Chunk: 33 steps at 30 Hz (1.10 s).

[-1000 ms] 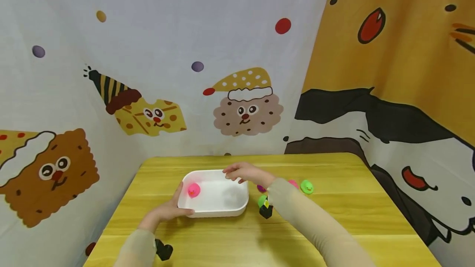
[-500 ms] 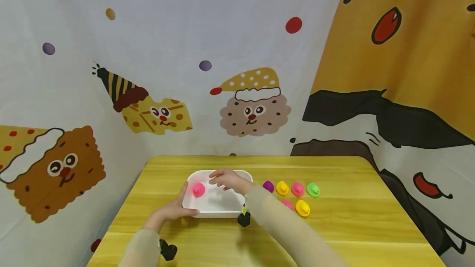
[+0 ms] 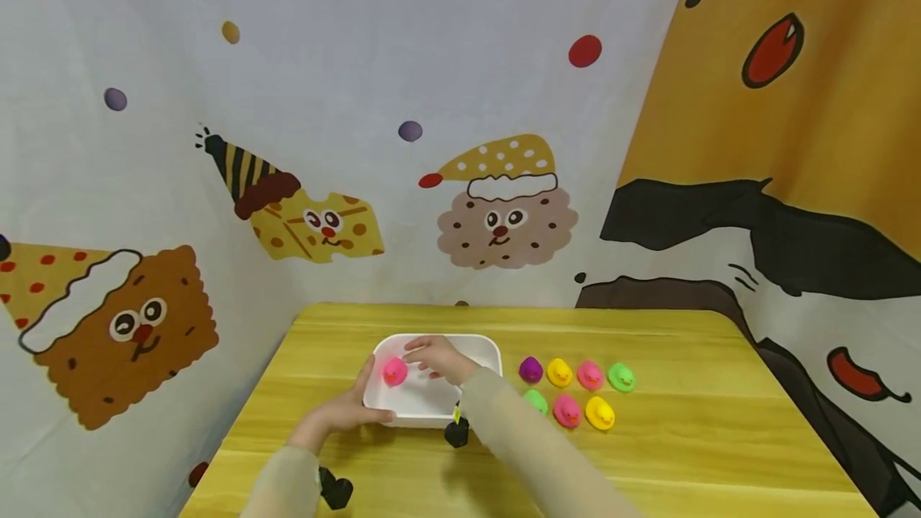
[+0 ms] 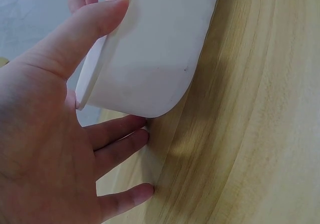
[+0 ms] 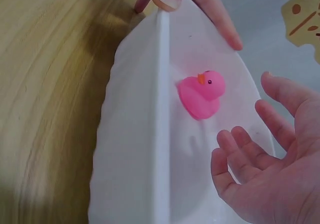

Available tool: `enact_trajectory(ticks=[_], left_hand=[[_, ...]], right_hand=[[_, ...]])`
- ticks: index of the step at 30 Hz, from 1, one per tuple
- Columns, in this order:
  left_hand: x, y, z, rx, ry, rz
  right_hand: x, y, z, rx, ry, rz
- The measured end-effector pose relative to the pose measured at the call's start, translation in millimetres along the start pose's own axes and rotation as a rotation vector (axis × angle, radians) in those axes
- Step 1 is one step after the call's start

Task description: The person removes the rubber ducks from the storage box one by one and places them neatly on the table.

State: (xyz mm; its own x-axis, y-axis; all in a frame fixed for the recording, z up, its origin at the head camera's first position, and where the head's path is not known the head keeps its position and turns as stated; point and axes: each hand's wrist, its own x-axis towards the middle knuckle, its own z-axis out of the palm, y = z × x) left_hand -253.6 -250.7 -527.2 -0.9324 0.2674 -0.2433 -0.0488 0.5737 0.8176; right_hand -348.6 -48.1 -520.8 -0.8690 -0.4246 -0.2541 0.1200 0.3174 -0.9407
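Observation:
A white plastic bin (image 3: 424, 406) stands on the table with one pink rubber duck (image 5: 202, 95) at its left end. My left hand (image 3: 341, 410) holds the bin's left end. In the left wrist view, its thumb (image 4: 97, 22) lies on the front rim while the other fingers (image 4: 117, 144) spread around the corner, tips close to the tabletop. Over the inside of the bin hovers my right hand (image 3: 435, 356), its fingers loosely bent and holding nothing. In the right wrist view those fingertips (image 5: 224, 139) point toward the duck, with a gap between.
Right of the bin, several rubber ducks stand in two rows: purple (image 3: 531, 370), yellow (image 3: 559, 372), pink (image 3: 590, 375) and green (image 3: 621, 377) behind, others in front. A cartoon-printed curtain (image 3: 345, 38) hangs behind the wooden table (image 3: 683, 438).
My right hand has moved left across the bin toward the pink duck, uncovering the ducks on the right. The left hand keeps its hold; the whole view has shifted slightly.

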Motion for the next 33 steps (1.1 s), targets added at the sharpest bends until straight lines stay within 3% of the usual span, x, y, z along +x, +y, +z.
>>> enact_trajectory(ticks=[12,33], left_hand=[[2.3,-0.6,0.0,-0.016,-0.01,0.003],[1.5,-2.2,0.2,-0.039,-0.002,0.017]], right_hand=[[7.1,5,20,0.041,0.051,0.012],[9.8,2,42,-0.062,0.071,0.048]])
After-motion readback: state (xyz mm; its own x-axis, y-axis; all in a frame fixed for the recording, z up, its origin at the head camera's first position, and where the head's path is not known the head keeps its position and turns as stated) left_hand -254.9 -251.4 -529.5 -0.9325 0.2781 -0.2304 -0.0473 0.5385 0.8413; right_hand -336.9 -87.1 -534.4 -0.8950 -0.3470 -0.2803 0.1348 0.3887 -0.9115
